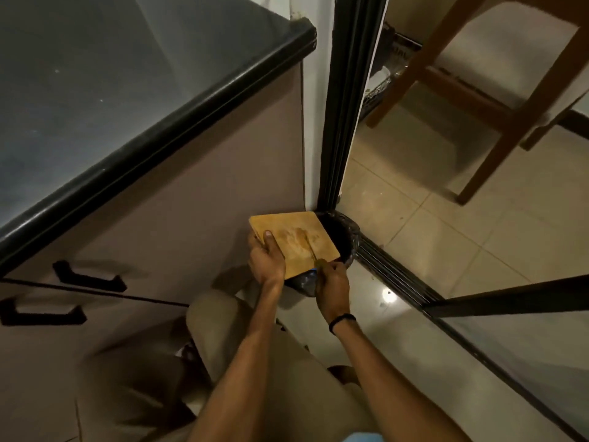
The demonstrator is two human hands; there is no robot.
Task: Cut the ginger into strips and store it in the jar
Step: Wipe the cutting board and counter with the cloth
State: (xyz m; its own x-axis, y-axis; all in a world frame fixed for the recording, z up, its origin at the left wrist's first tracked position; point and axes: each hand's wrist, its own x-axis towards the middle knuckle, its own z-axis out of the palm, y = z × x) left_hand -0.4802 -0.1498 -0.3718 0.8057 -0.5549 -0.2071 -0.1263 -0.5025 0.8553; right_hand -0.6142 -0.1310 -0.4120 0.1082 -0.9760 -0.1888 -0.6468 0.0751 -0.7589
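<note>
Head view, the only one. Centre of frame, low: a tan rectangular wooden cutting board (294,239) is held tilted over a round bin lined with a black plastic bag (347,234), which stands on the tiled floor in the corner beside a black door frame. The left hand (266,263) grips the board's left edge, thumb on top and fingers curled underneath. The right hand (333,287), with a black wristband, is clamped round the handle of a thin-bladed knife (310,250), whose blade lies across the board's face. Of the ginger, only pale smears and scraps show mid-board; whether they are peel or strips I cannot tell. No jar is in view. Upper left: a dark glossy stone countertop (127,74) above beige drawers with black handles (89,277). Upper right: brown wooden chair legs (478,90). The step looks like scraping waste into the bin. The next move likely calls for a blade sweep toward the board's lower edge, keeping that edge over the bin mouth.
</note>
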